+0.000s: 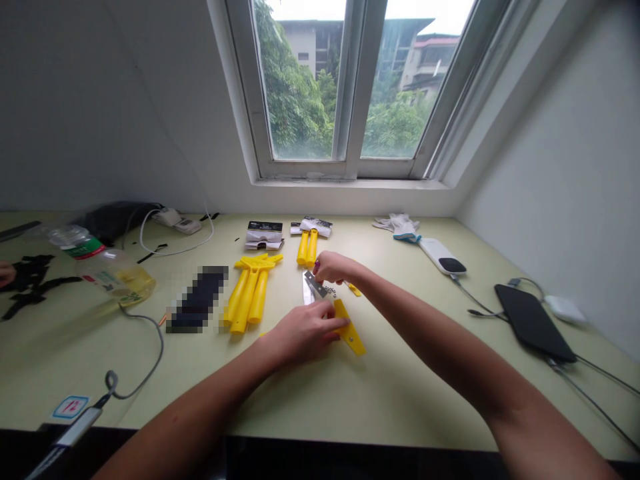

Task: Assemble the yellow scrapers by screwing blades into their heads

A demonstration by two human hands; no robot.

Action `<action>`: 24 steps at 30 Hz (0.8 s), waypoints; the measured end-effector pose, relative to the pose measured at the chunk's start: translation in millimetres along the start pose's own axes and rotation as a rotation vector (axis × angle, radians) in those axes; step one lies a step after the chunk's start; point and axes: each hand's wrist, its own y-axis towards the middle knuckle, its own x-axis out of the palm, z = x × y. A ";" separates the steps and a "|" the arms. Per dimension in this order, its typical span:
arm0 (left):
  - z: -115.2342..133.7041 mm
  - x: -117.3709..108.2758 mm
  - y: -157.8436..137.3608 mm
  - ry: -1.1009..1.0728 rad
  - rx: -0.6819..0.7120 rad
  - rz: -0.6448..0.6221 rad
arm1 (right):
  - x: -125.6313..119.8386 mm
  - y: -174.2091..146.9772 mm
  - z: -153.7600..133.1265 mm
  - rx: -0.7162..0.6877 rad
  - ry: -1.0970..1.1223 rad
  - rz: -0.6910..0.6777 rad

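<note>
My left hand (pixel 310 331) is closed around a yellow plastic scraper head (pixel 351 330), its end with a small screw sticking out to the right of the fingers. Just beyond it lies a flat metal blade (pixel 315 287) with holes, partly covered by my hands. My right hand (pixel 331 267) is bent into a pinch over the far end of the blade; what its fingers hold is too small to make out. Several small screws (pixel 331 291) are in a loose pile below the right hand. Another small yellow piece (pixel 355 289) lies under my right wrist.
Yellow handles (pixel 249 293) are stacked to the left, with two more handles (pixel 307 247) beyond. Black-and-white packages (pixel 265 235) sit at the back. A bottle (pixel 107 267) leans at left, near another person's hand (pixel 6 273). Cables, a phone (pixel 535 321) and a white device (pixel 443 256) lie right.
</note>
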 end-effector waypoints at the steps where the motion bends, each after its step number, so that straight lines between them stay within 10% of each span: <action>1: -0.3 -0.2 -0.3 -0.002 -0.001 -0.003 | 2.7 1.6 -3.8 -0.013 -0.006 0.006; 6: -6.1 -2.6 -0.7 -0.013 -0.054 0.039 | -6.3 -23.6 5.1 -0.068 -0.059 0.093; 13: -19.2 -3.6 0.2 -0.049 -0.190 0.179 | -24.9 -76.4 44.6 -0.097 0.183 -0.240; 24: -24.1 -0.4 0.5 -0.074 -0.294 0.195 | -2.3 -58.9 51.6 -0.186 0.443 -0.266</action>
